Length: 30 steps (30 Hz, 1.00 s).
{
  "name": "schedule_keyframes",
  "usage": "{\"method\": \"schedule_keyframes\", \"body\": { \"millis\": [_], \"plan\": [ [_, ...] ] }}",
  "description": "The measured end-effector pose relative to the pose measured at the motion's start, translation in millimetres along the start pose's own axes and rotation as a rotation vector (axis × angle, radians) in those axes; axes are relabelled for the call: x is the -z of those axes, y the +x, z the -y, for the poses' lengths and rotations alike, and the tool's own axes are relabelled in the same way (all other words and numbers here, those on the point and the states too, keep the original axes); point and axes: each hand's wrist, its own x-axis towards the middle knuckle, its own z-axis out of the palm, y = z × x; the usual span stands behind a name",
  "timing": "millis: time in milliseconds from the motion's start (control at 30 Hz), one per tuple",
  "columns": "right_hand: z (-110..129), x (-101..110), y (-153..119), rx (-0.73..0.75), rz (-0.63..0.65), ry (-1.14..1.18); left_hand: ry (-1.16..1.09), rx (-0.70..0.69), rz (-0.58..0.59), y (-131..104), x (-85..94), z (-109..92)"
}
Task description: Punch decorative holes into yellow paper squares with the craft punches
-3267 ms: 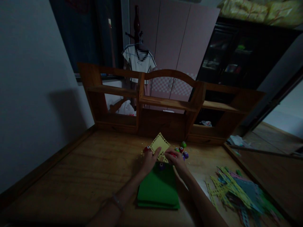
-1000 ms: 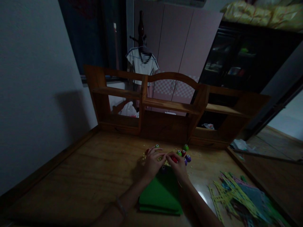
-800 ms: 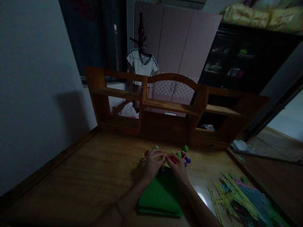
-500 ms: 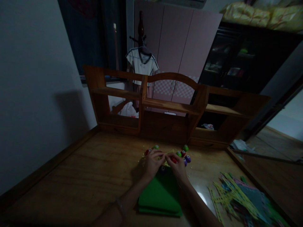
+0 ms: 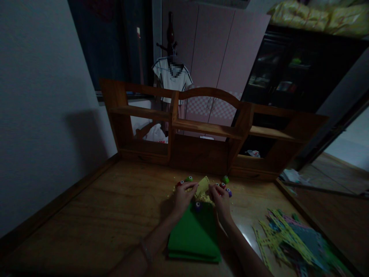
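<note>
Sheet (image 5: 203, 185), yellow, sits up between left hand (image 5: 182, 197) and right hand (image 5: 221, 197), past the green stack (image 5: 194, 232), nearer the tabletop (image 5: 123, 204)'s far edge than its near one. Long axis looks slanted up toward the far right corner. Left hand is nearer, pinching the lower left side; right hand looks curled round a red piece (image 5: 218, 192), fingertips just beside sheet, contact can't tell

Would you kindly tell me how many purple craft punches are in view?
2: a purple punch at the far edge of the green stack, another beside the right hand. More may be hidden behind that hand.
</note>
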Motion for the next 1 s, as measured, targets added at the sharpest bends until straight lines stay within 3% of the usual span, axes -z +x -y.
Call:
{"method": "schedule_keyframes", "body": {
  "millis": [200, 467, 667, 1000],
  "plan": [
    [6, 7, 3, -0.045, -0.143, 0.092, -0.074, 0.109, 0.037, 2, 1.8, 4],
    [18, 3, 2, -0.163, 0.079, 0.143, 0.047, -0.032, 0.07, -3, 1.7, -14],
    [12, 1, 3, -0.14, 0.073, 0.085, 0.167, -0.165, 0.023, -5, 2.3, -17],
    [12, 2, 2, -0.084, 0.091, 0.037, 0.218, -0.198, -0.007, -4, 2.9, -18]
  ]
}}
